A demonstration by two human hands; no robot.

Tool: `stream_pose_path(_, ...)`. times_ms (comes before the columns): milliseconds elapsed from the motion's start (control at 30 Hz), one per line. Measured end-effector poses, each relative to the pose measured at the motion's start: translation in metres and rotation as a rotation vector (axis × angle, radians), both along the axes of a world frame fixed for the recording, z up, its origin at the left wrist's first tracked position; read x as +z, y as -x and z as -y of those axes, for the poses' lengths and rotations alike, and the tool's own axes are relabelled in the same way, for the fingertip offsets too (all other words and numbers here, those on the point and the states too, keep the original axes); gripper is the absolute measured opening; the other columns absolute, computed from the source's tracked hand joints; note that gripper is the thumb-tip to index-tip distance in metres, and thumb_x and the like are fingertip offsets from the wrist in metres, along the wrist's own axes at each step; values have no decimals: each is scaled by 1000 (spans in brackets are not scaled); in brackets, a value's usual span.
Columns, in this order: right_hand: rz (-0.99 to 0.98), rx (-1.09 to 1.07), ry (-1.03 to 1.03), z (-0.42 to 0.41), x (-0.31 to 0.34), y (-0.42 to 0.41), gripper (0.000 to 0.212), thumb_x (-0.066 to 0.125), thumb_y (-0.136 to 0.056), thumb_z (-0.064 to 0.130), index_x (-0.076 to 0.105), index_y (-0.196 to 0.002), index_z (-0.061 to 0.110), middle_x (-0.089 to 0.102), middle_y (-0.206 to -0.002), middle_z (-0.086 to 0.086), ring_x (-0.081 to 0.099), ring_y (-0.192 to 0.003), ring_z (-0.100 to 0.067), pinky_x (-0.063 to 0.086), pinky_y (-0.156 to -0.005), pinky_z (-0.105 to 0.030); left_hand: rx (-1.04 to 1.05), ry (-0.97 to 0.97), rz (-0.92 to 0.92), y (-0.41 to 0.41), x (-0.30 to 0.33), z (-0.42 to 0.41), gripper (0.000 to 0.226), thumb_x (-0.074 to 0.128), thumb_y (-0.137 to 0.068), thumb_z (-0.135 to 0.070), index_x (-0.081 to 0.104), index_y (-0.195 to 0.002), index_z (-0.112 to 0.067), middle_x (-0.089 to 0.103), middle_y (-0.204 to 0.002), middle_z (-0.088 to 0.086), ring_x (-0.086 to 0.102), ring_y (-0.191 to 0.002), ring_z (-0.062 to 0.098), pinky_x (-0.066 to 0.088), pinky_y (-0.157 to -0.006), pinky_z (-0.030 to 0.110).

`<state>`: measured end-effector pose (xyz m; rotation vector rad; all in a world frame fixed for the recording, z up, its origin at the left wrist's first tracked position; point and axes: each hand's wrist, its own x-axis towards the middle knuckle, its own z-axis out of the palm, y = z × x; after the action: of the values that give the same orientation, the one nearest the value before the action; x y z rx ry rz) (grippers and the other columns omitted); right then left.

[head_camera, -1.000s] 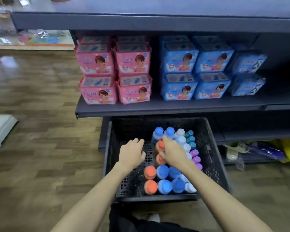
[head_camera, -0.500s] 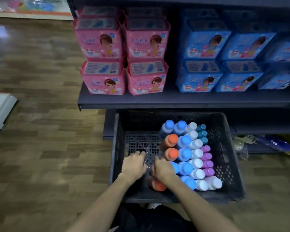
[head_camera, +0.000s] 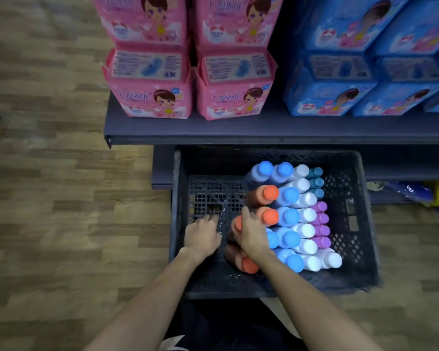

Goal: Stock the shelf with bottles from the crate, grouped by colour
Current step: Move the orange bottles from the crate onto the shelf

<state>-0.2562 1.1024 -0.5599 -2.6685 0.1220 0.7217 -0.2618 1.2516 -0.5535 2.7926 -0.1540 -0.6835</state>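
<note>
A black plastic crate (head_camera: 360,224) stands on the floor under the dark shelf (head_camera: 238,133). It holds rows of bottles with orange (head_camera: 270,192), blue (head_camera: 288,216), white (head_camera: 307,214), teal (head_camera: 317,182) and purple (head_camera: 321,230) caps. My right hand (head_camera: 250,233) is curled round an orange-capped bottle (head_camera: 237,224) at the crate's left column. Another orange-capped bottle (head_camera: 249,264) lies just below that hand. My left hand (head_camera: 202,236) hangs over the crate's bare left half with loose fingers, holding nothing.
Pink packs (head_camera: 151,97) and blue packs (head_camera: 327,97) are stacked on the shelf above the crate. A lower ledge (head_camera: 162,171) runs behind the crate. Wood-pattern floor (head_camera: 61,198) lies to the left. Yellow and blue items (head_camera: 431,193) sit at the far right.
The view has tilted down and closer to the crate. Both hands have dropped lower into it, and my right hand has closed round an orange-capped bottle.
</note>
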Motion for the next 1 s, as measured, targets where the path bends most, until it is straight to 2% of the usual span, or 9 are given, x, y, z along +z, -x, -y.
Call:
stream_pose_path(167,-37,123,61,-12,-2,-2,63,67,-83,8,33,-136,14,53,-122,-15,61,-103,-39,49,-77,-41,-19,-6,-24,0,-8,-5,36,54,-91,-31,52,-124,-16,60,-119,3,62,-106,25,50,-77,37)
stream_pose_path(367,-16,81,31,-16,-2,-1,56,61,-85,4,33,-133,16,54,-121,-15,61,-103,-39,49,-80,-41,-13,-2,-8,0,-5,-5,33,55,-90,-31,53,-119,-17,61,-116,3,62,-105,25,50,-77,35)
stream_pose_path(533,87,-3,-140,-4,12,1,36,64,-85,21,39,-110,17,59,-105,-11,61,-91,-35,49,-73,-40,29,47,22,-10,4,-10,28,52,-88,-29,54,-113,-16,63,-109,4,63,-99,27,49,-74,35)
stream_pose_path(700,179,-65,-329,10,58,-20,53,76,-72,13,46,-115,17,56,-95,4,58,-86,-21,42,-73,-30,8,74,88,-20,25,-15,24,51,-86,-30,52,-106,-16,62,-106,5,63,-97,31,50,-71,37)
stream_pose_path(767,221,-65,-379,13,80,-31,59,82,-68,16,48,-116,18,59,-94,6,57,-85,-16,37,-71,-25,-31,79,147,-24,38,-20,25,51,-87,-32,50,-107,-17,61,-107,4,62,-98,31,49,-72,39)
stream_pose_path(933,386,-15,-493,17,137,-56,61,91,-57,28,58,-108,23,66,-92,13,59,-86,-7,43,-76,-17,-83,60,343,-40,82,-28,25,50,-86,-34,50,-105,-19,60,-101,2,63,-94,30,44,-66,38)
stream_pose_path(1000,465,46,-513,16,162,-64,61,90,-57,37,61,-110,25,69,-97,12,62,-90,-9,46,-81,-22,-95,50,405,-47,103,-30,28,50,-86,-37,50,-109,-20,60,-102,1,63,-93,29,45,-66,38)
